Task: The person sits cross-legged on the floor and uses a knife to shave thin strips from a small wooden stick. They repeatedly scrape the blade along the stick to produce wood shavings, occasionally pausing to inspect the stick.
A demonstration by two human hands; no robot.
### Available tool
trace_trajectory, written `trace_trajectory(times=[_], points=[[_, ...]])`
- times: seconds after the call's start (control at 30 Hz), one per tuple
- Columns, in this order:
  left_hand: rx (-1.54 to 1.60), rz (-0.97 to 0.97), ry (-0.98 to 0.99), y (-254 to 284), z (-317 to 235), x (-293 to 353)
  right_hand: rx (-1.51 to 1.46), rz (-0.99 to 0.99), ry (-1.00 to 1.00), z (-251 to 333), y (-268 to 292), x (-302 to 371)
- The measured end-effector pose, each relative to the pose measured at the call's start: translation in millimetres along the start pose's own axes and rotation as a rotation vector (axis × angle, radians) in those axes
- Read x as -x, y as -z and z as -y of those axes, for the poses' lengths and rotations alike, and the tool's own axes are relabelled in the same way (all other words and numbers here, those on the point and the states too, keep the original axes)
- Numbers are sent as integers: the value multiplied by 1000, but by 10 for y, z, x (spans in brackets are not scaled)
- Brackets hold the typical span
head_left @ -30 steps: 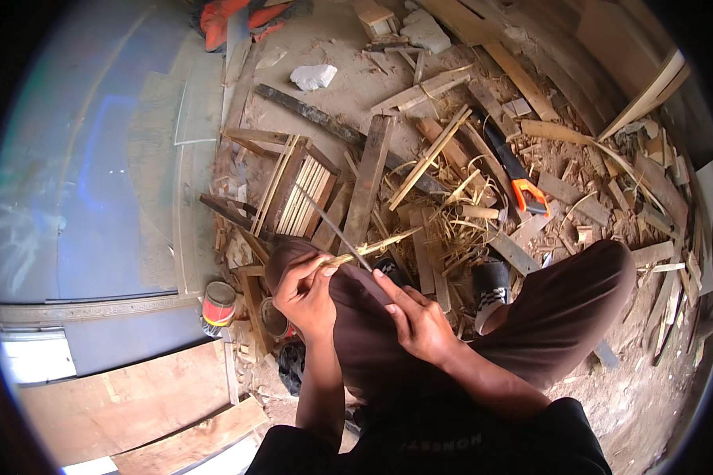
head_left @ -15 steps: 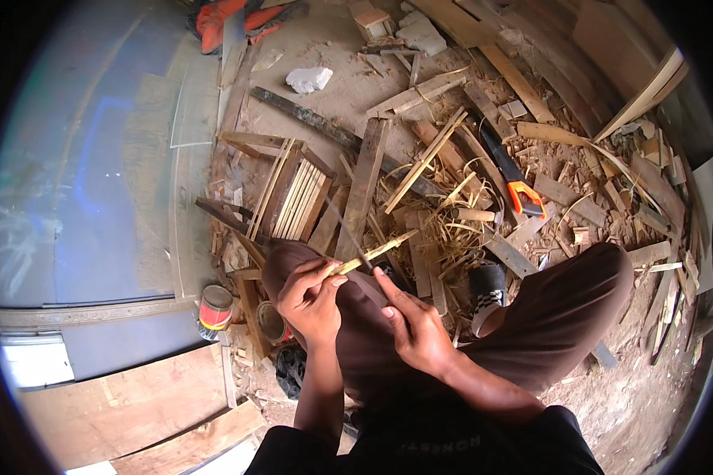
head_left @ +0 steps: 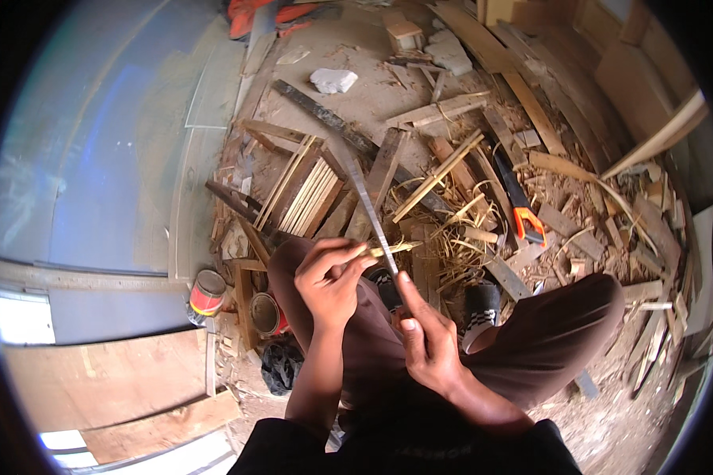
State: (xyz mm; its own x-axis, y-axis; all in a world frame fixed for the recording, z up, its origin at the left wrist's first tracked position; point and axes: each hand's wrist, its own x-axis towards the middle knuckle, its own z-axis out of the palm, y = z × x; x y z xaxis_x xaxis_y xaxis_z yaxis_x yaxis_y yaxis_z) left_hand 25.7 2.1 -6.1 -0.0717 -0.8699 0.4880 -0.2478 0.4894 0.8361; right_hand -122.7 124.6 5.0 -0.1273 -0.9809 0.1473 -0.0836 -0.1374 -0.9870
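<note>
Pinching with thumb and fingers, the left hand (head_left: 329, 286) has hold of one end of a thin yellowish wooden strip (head_left: 405, 247). The strip is up in the air in front of the person's lap, with its thin tip pointing right. The right hand (head_left: 429, 336) is wrapped around the near end of a long narrow grey metal blade (head_left: 367, 202), with one finger lying along it. The blade crosses over the strip close to the left fingertips and seems to touch it.

The strip should feel very light. It is likely stiff but a bit bendy, and so skinny that it could split or snap. Its rough sides may leave splinters. The thick end, in the left hand, looks like the best place to hold it. The blade looks stiff and may be sharp, so the end in the right hand is the safe part.

Under the arms are dark brown cloth trousers (head_left: 547, 332). Past the knees lie curly pale wood shavings (head_left: 463, 257), a brown wooden frame with pale slats (head_left: 313, 194), and a black saw with an orange handle (head_left: 518, 196), all on the dusty brown floor (head_left: 356, 49).
</note>
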Motion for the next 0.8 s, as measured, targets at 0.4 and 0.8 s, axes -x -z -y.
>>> trace_trajectory(times=[0.4, 0.8], points=[[8, 61, 13, -11, -68, -160, 5, -75, -8, -18, 23, -6], [104, 78, 56, 64, -109, -96, -176, -118, -92, 36, -34, -42]])
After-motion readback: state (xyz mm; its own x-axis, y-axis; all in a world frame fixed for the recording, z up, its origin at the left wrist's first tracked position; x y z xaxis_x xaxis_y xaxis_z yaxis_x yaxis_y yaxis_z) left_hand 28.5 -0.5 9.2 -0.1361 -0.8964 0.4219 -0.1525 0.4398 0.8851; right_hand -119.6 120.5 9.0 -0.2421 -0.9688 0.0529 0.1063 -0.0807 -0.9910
